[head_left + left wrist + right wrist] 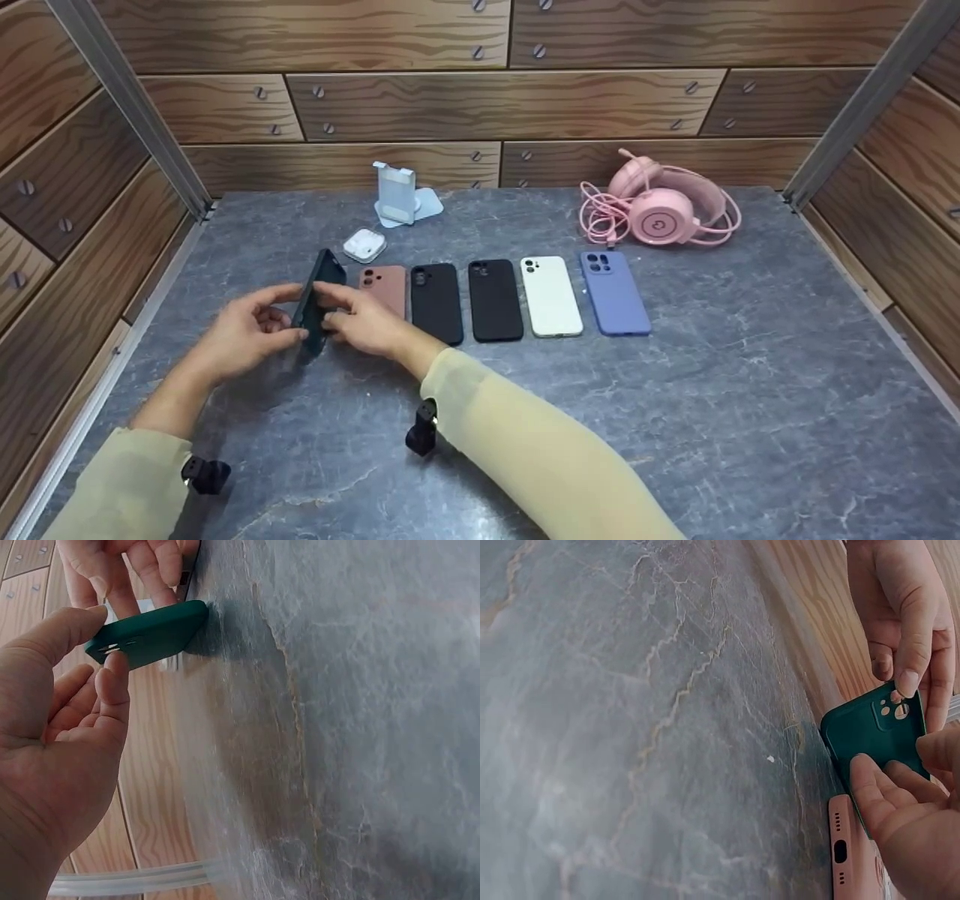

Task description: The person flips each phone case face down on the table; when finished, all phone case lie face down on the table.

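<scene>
A dark green phone case (319, 304) stands tilted on edge at the left end of a row of phone cases. My left hand (244, 334) pinches one edge, near the camera cutouts, between thumb and fingers. From the other side my right hand (367, 322) grips the same case. In the right wrist view, some of its fingertips (866, 772) press the face of the green case (866, 727), and another finger lies at the edge. A pink phone case (386, 289) lies just right of it, partly behind my right hand.
To the right lie a dark blue case (436, 304), a black case (495, 300), a white case (551, 296) and a lavender case (615, 292). Behind them are boxed earphones (365, 245), a light blue phone stand (397, 195) and pink headphones (660, 214). Wood-patterned walls (495, 105) enclose the table.
</scene>
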{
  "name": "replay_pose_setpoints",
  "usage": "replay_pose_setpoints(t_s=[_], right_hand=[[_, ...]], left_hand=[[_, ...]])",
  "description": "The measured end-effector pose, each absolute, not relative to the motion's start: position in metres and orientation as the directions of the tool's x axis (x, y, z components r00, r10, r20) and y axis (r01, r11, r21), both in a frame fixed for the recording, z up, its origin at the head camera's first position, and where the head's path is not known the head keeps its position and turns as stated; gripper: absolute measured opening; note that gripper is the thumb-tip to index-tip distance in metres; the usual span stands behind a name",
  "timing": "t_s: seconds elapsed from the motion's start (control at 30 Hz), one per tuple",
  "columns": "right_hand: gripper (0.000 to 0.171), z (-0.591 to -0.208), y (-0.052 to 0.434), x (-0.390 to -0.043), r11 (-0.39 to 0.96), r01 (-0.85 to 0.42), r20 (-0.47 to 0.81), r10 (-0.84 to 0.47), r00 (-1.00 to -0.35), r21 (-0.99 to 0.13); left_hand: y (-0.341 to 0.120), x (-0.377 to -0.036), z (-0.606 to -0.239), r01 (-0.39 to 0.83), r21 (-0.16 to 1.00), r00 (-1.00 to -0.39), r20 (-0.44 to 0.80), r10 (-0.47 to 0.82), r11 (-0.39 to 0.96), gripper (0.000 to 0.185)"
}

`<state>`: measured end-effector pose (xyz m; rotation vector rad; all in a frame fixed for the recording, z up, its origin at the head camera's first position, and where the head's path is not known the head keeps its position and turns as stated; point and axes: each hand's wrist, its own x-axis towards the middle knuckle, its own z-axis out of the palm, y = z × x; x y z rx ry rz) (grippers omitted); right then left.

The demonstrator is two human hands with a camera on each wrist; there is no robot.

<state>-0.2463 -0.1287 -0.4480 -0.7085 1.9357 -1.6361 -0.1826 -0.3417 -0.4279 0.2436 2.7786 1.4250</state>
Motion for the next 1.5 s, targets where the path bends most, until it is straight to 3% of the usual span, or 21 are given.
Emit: replay_pose_setpoints(t_s=[0.33, 1.13, 1.5], right_hand=[[0.055, -0.446, -0.125, -0.246, 0.123, -0.063, -0.033, -0.65, -0.759, -0.99], [0.05, -0.445, -0.114, -0.243, 0.134, -0.001, -0.077, -0.572, -0.816, -0.991], [0.048, -0.445, -0.111, -0.245, 0.144, -0.026, -0.061, -0.568, -0.82, -0.989]], left_hand=[[-0.336, -0.183, -0.432, 0.187, 0.816, -0.979, 0.113, 0.167, 0.546, 0.066], [-0.329, -0.187, -0.451, 0.138, 0.788, -0.982, 0.028, 0.189, 0.6, 0.079], [-0.329, -0.187, -0.451, 0.129, 0.788, -0.978, 0.001, 0.209, 0.602, 0.075]])
